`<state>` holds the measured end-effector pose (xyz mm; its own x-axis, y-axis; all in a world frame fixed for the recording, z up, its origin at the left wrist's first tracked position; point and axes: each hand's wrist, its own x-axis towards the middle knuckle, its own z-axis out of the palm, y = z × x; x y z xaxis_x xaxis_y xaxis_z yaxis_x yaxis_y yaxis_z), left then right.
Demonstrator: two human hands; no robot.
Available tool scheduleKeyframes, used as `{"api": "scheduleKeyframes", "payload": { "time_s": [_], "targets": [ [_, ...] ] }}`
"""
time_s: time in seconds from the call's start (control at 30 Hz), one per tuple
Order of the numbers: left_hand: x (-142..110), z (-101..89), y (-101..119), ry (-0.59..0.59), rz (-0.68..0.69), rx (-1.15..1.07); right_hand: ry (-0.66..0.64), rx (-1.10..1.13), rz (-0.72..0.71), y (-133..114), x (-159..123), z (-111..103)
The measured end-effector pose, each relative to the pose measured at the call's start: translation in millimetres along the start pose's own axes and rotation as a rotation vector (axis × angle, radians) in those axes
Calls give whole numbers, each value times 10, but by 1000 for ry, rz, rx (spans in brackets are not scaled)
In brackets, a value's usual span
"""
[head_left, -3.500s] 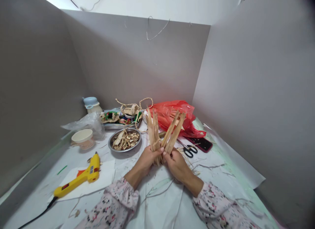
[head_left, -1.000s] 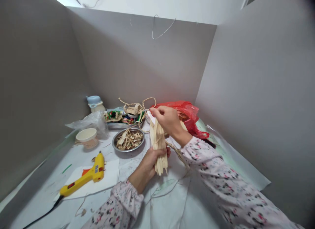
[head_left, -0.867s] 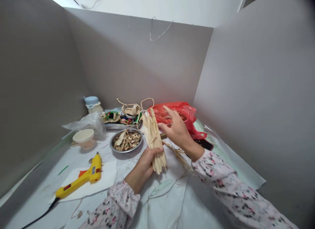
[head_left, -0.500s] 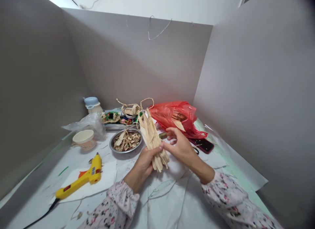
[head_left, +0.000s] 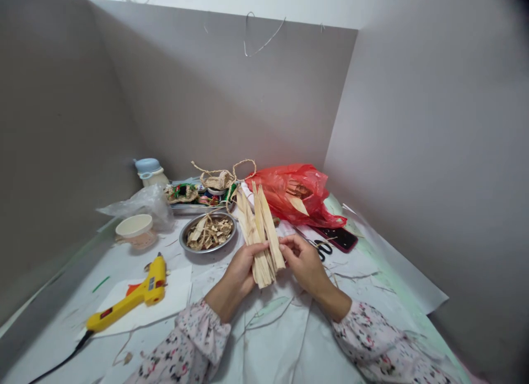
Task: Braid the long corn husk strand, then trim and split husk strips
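1. Left hand (head_left: 236, 272): closed, gripping the lower part of the bundle of dry strips (head_left: 259, 243), with the fingers curled around it from the 9 o'clock side.
2. Right hand (head_left: 303, 265): half closed, with the fingertips (head_left: 288, 242) pressing on the 3 o'clock side of the bundle, near its lower end.
3. Bundle position: held between both hands above the table at the centre of the view, its pointed tips directed toward 12 o'clock and its lower ends toward 6 o'clock.
4. Nearby objects, by clock position from the bundle: metal bowl (head_left: 182, 242) of cut strips at 9 o'clock; red plastic bag (head_left: 285, 188) at 1 o'clock; woven straw piece (head_left: 215, 180) on a metal tray (head_left: 198, 209) at 11 o'clock; scissors (head_left: 324, 250) and phone (head_left: 339, 239) at 3 o'clock; yellow glue gun (head_left: 132, 301) on white paper (head_left: 177, 279) at 8 o'clock.
5. Change from the previous frame: the bundle stands more upright, having leaned toward 11 o'clock. The right hand now presses on the strips, its fingers having been raised beside them, and the scissors now show in full.
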<state>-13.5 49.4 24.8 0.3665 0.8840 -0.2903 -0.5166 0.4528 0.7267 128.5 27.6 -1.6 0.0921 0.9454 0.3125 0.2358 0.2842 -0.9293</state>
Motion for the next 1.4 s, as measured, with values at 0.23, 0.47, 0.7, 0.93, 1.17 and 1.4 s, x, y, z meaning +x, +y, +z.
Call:
{"api": "scheduleKeyframes", "payload": {
  "time_s": [0.23, 0.47, 0.7, 0.93, 1.17, 1.4],
  "targets": [
    [-1, -34, -74, -33, 104, 97, -62, -15, -40, -34, -99, 16],
    [-21, -6, -63, 11, 175, 122, -26, -68, -38, -70, -120, 7],
    [-22, -37, -40, 34, 173, 126, -17, 121, 107, 33, -87, -5],
    [-23, 9, -25, 45, 110, 7, -11, 81, 56, 29, -81, 45],
    [-83, 27, -123, -47, 110, 199, 15, 40, 18, 24, -111, 57],
    [-43, -10, -56, 74, 164, 194, 96, 83, 132, -3, -54, -24]
  ]
}}
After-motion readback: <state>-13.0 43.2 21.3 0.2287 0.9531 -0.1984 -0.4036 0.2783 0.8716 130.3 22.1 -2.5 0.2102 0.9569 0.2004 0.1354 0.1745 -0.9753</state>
